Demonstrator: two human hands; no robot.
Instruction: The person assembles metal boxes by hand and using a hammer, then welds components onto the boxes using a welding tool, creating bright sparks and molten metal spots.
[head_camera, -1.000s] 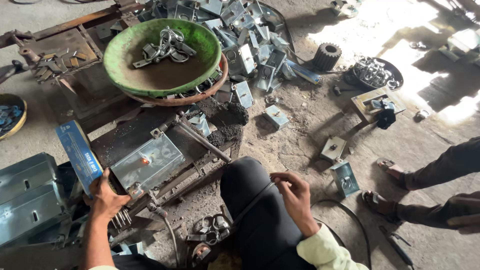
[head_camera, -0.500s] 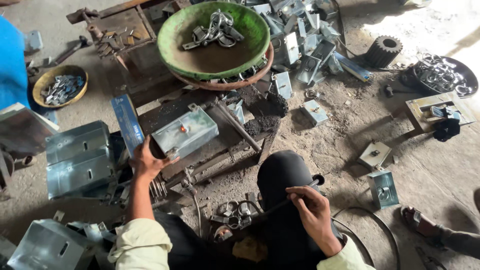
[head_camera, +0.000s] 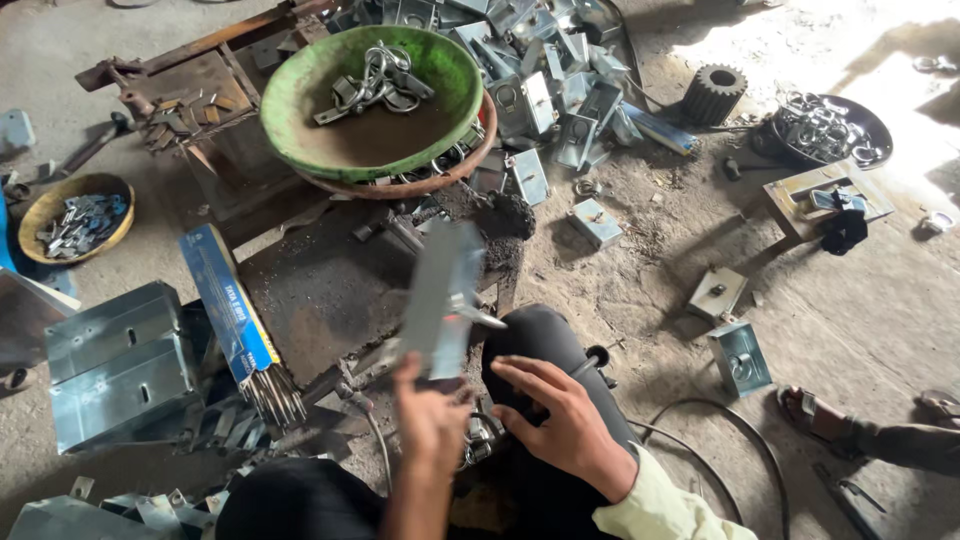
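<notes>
I sit on a dusty concrete floor (head_camera: 870, 310) strewn with galvanized metal boxes (head_camera: 120, 360), a green bowl (head_camera: 370, 100), a black gear (head_camera: 714, 93) and 1 blue rod packet (head_camera: 228, 305).

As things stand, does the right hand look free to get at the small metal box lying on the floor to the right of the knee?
Probably yes. The right hand rests open on the dark knee, holding nothing, and only bare floor and a thin cable lie between it and the small metal box.

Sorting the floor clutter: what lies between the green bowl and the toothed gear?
In the head view, a heap of small galvanized metal boxes fills the stretch between the green bowl and the toothed gear.
</notes>
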